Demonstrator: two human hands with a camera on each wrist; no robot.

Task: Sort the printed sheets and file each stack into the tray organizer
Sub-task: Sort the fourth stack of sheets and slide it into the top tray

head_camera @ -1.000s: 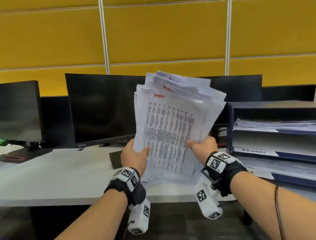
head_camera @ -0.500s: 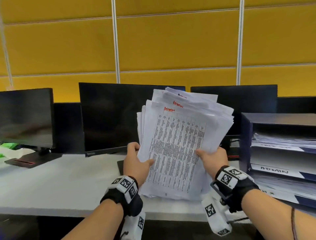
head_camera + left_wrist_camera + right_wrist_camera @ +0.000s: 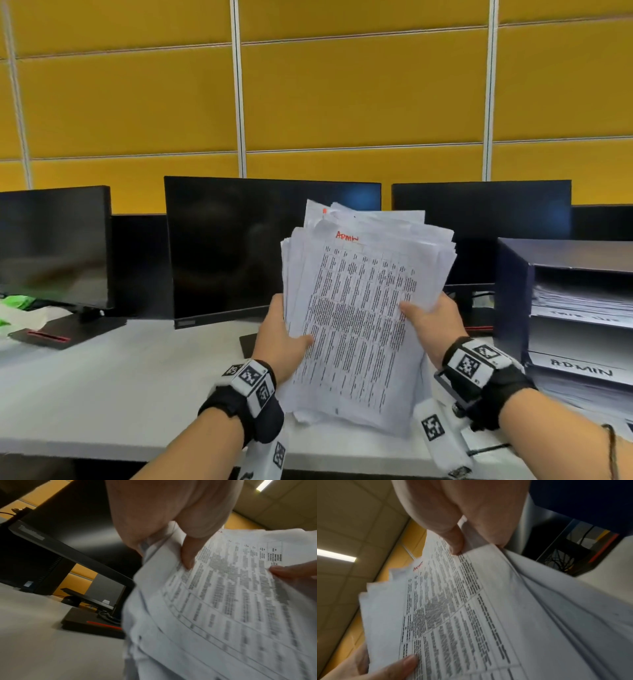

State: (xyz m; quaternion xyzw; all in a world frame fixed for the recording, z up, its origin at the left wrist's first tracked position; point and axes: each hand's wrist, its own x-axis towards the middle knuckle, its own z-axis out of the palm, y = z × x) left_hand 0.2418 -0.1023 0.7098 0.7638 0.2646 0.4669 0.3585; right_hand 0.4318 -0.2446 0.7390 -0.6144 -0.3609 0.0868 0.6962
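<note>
The thick, floppy stack of white printed sheets [image 3: 363,308], pinched at both side edges by the left hand [image 3: 279,337] and right hand [image 3: 433,325], looks slippery, likely to fan.

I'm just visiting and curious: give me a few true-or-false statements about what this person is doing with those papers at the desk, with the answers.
1. Both hands hold the stack of papers. True: the left hand and right hand each grip a side.
2. The top sheet has ADMIN written in red. True.
3. The stack lies flat on the desk. False: it is held upright.
4. The tray organizer stands to the person's left. False: it is on the right.
5. One tray carries an ADMIN label. True.
6. The monitors show spreadsheets. False: their screens are dark.
</note>
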